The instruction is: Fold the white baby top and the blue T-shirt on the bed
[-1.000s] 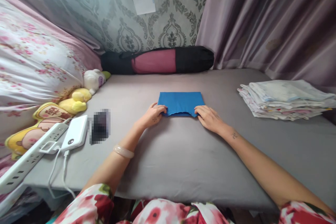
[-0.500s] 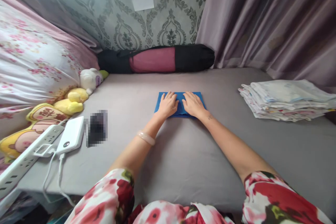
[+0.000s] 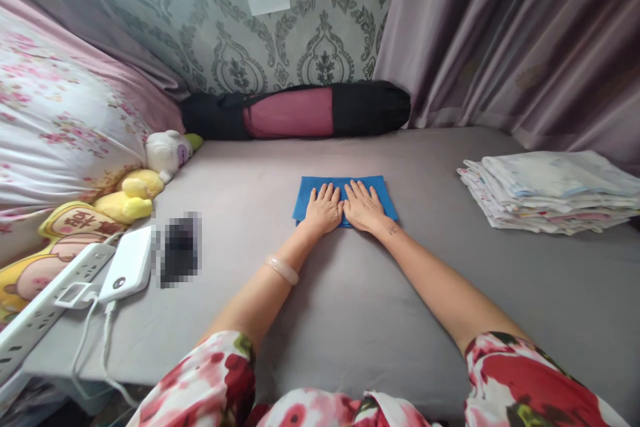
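A: Where is the blue cloth (image 3: 345,188)?

B: Folded into a small rectangle, it lies on the grey bed (image 3: 320,307), in the middle. The left hand (image 3: 324,208) and right hand (image 3: 364,205) rest flat on it, side by side, thumbs nearly touching.

A: And the fingers?

B: Stretched out, palms down, gripping nothing. A stack of folded cloths (image 3: 550,190) sits well apart to the right; a power bank (image 3: 127,265) lies to the left.

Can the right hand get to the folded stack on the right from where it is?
Probably yes. The right hand lies flat on the blue cloth, and only bare grey sheet lies between it and the folded stack.
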Demonstrator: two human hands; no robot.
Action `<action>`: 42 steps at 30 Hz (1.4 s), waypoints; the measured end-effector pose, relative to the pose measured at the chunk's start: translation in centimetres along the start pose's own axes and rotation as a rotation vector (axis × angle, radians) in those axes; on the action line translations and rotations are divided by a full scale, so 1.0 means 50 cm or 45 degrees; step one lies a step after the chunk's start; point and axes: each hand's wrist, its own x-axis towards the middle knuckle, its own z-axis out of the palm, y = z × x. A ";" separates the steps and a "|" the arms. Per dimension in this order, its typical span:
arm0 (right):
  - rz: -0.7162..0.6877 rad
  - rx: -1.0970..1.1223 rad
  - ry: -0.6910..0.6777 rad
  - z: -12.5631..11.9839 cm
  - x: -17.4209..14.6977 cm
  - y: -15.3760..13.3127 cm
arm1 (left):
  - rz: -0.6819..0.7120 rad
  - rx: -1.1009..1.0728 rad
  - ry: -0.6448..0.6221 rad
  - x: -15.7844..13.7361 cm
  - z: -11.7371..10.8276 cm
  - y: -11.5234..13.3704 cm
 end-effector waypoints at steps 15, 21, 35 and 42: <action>-0.153 -0.018 0.089 -0.004 0.051 -0.007 | 0.047 -0.047 0.149 0.069 -0.004 -0.037; -0.130 0.036 0.027 0.009 0.054 -0.002 | 0.022 -0.034 0.079 0.068 0.019 -0.039; -0.007 0.030 0.132 -0.018 0.045 0.002 | 0.046 -0.048 0.152 0.055 0.007 -0.033; 0.069 0.028 0.057 -0.003 0.035 0.013 | 0.060 -0.069 0.036 0.062 0.008 -0.034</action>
